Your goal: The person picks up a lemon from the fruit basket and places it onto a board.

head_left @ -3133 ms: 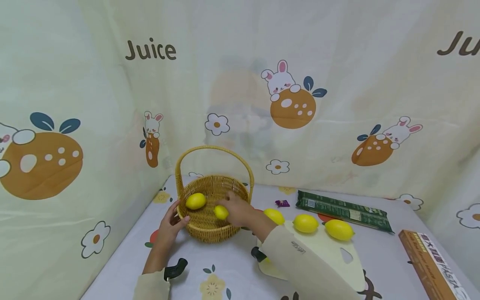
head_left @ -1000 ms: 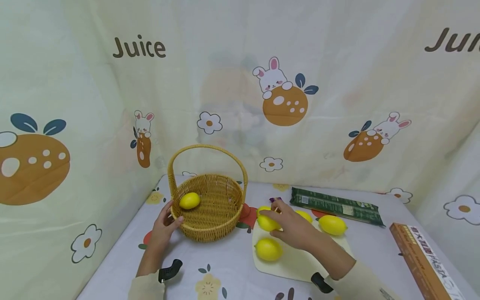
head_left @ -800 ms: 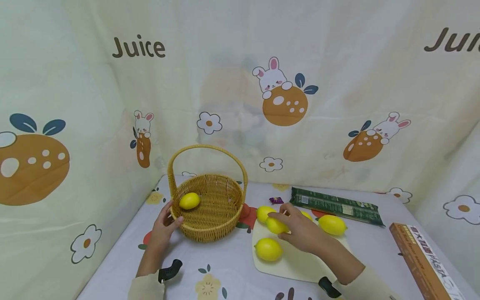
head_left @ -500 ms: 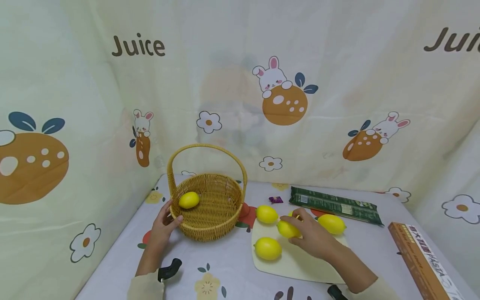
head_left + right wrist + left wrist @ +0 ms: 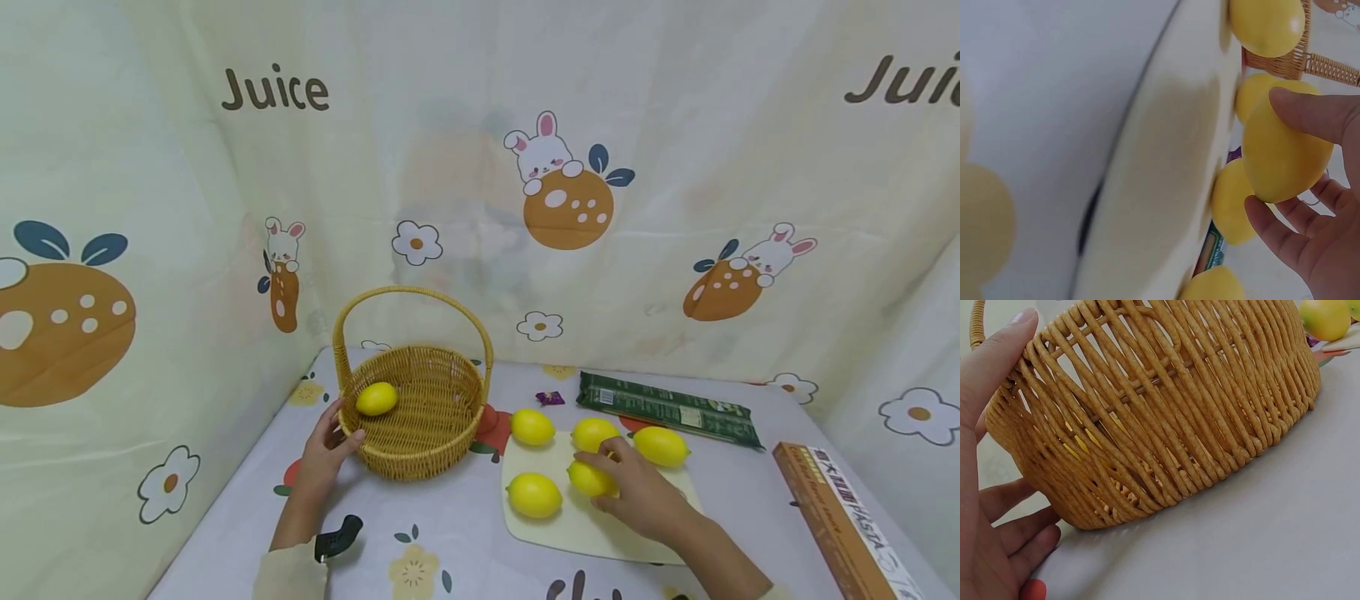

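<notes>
My left hand (image 5: 322, 454) grips the left rim of a wicker basket (image 5: 420, 465), thumb over the edge; in the left wrist view its fingers (image 5: 1025, 547) lie against the woven outside. One lemon (image 5: 377, 399) lies inside the basket on the left. Over a cream cutting board (image 5: 585, 533), my right hand (image 5: 641, 493) pinches a lemon (image 5: 1285, 147) between thumb and fingertips. Around it on or at the board are a front-left lemon (image 5: 534, 496), a back-left lemon (image 5: 532, 427), a back-middle lemon (image 5: 594, 435) and a back-right lemon (image 5: 660, 447).
Behind the board lie a small purple wrapped candy (image 5: 550, 398) and a long green packet (image 5: 671, 410). An orange-brown pasta box (image 5: 840, 517) stands at the right. Printed curtains (image 5: 465, 167) close off the back and sides.
My right hand has brought a lemon out of the basket to the board, lately moving right and nearer to me with it. My left hand stays on the basket rim.
</notes>
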The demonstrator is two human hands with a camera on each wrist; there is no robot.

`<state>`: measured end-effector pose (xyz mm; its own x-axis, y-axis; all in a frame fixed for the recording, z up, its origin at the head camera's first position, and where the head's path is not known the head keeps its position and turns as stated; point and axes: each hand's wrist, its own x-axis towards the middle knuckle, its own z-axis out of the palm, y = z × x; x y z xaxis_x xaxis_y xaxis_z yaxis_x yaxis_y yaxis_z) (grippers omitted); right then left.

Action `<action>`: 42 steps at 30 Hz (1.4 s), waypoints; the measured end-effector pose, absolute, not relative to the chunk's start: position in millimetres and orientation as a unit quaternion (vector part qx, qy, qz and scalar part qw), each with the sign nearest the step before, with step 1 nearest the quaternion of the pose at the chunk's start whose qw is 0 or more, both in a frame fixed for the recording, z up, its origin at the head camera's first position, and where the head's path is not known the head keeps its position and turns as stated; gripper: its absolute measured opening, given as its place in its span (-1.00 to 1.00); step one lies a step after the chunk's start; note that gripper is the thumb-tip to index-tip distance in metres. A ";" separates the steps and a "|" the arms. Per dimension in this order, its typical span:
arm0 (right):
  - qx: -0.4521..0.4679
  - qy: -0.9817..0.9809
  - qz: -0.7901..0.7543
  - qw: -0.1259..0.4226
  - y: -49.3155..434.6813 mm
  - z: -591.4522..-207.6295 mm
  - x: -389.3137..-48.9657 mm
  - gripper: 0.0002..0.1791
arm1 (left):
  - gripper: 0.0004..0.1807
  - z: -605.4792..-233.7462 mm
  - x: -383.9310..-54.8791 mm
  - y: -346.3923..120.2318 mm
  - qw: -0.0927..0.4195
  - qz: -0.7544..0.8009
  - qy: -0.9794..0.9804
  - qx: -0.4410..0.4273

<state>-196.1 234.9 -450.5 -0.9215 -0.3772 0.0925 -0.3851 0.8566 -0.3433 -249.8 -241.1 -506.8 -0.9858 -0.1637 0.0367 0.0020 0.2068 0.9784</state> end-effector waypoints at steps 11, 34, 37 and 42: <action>0.184 -0.965 0.188 -0.008 238.5 -457.7 -184.4 -0.34 | -0.13 -507.5 -250.3 -241.9 0.064 -0.633 -0.770 0.044; 0.162 -0.970 0.178 -0.026 242.1 -460.7 -175.1 -0.25 | -0.12 -508.6 -251.7 -241.7 0.064 -0.632 -0.771 0.045; 0.153 -0.972 0.176 -0.026 240.9 -457.7 -175.7 -0.23 | -0.13 -508.3 -252.0 -241.7 0.067 -0.632 -0.771 0.044; 0.143 -0.973 0.178 -0.028 239.8 -455.4 -176.4 -0.23 | -0.10 -507.2 -250.8 -241.7 0.069 -0.631 -0.772 0.045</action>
<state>-176.4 239.8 -455.4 -0.9573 -0.2891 -0.0043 -0.2688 0.8953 -0.3553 -250.8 -241.7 -507.2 -0.9865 -0.1561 0.0494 0.0174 0.2001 0.9796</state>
